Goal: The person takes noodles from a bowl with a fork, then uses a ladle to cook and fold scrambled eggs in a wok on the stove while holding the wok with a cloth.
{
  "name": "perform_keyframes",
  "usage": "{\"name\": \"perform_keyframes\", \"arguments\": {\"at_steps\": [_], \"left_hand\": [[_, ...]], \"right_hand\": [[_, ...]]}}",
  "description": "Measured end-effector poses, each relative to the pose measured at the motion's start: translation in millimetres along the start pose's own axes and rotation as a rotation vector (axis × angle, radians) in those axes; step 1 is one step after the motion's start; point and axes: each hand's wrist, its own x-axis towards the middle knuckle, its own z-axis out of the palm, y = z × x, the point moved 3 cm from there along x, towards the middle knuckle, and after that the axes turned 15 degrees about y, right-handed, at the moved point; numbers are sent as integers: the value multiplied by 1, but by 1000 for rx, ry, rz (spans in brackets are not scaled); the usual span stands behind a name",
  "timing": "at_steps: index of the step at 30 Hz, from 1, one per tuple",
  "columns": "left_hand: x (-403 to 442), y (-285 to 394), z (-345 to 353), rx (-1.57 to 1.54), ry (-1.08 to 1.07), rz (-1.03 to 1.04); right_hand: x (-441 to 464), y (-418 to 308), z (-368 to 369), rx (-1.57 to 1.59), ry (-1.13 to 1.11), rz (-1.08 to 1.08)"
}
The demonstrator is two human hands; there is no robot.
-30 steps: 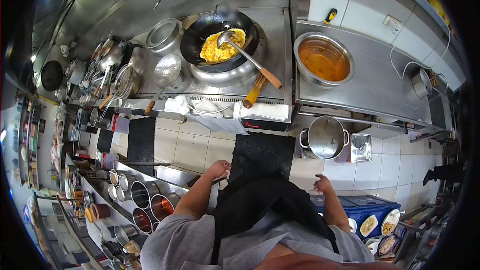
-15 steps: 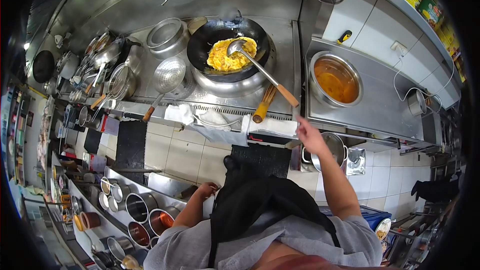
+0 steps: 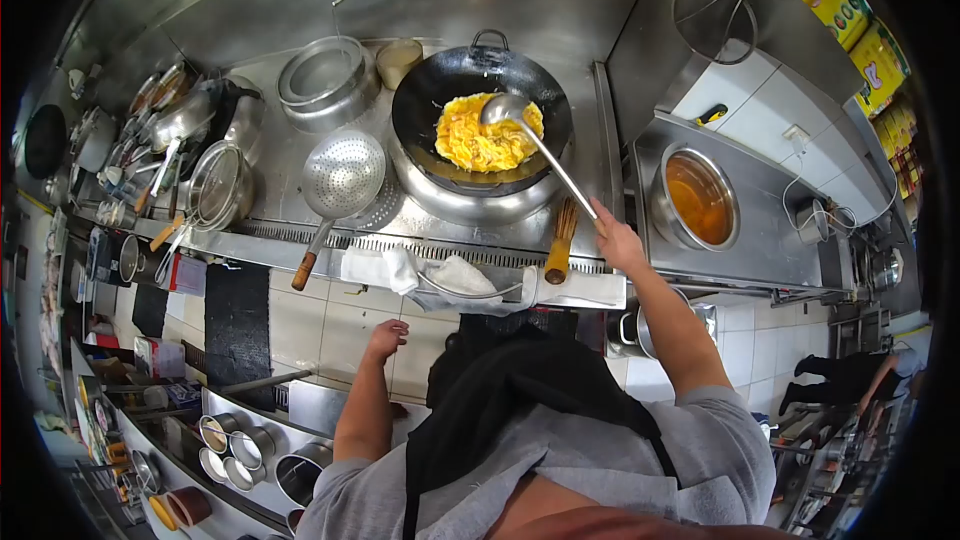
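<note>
My right hand (image 3: 620,244) is closed round the wooden end of a ladle (image 3: 553,160). The ladle's bowl rests on yellow scrambled egg (image 3: 470,145) in a black wok (image 3: 415,100). The wok sits on a round metal burner ring (image 3: 460,198). My left hand (image 3: 388,339) hangs in the air before the stove's front edge, its fingers loosely bent, with nothing seen in them. Just left of my right hand, a bamboo brush (image 3: 562,240) lies on the stove edge. Between my hands, white cloths (image 3: 455,278) lie along the front rail.
A perforated strainer (image 3: 345,175) and a lidded metal pot (image 3: 322,85) stand left of the wok. A steel bowl of orange liquid (image 3: 697,198) sits on the right counter. Several pots (image 3: 240,455) stand on the lower left counter. Another person (image 3: 850,380) is at far right.
My right hand has reached forward and taken hold of the ladle's handle. My left hand has risen and moved towards the stove. The camera view has shifted, and another person shows at right.
</note>
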Motion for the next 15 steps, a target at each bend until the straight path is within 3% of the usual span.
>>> {"name": "perform_keyframes", "arguments": {"at_steps": [3, 5, 7, 10, 13, 15], "left_hand": [[15, -23, -24, -68, -21, 36], [20, -43, -32, 103, -22, -95], [20, -63, -32, 84, -49, -150], [19, -89, -25, 189, -76, -275], [12, -84, -17, 178, -84, -339], [10, -76, -11, 174, -83, -340]], "right_hand": [[-31, -22, -15, 107, 70, 70], [-56, -23, -25, 400, 66, 104], [-76, -24, -39, 408, -2, 164], [-101, -17, -43, 456, -24, 53], [-117, -26, -60, 464, 90, -168], [-126, -55, -89, 666, -388, 300]]}}
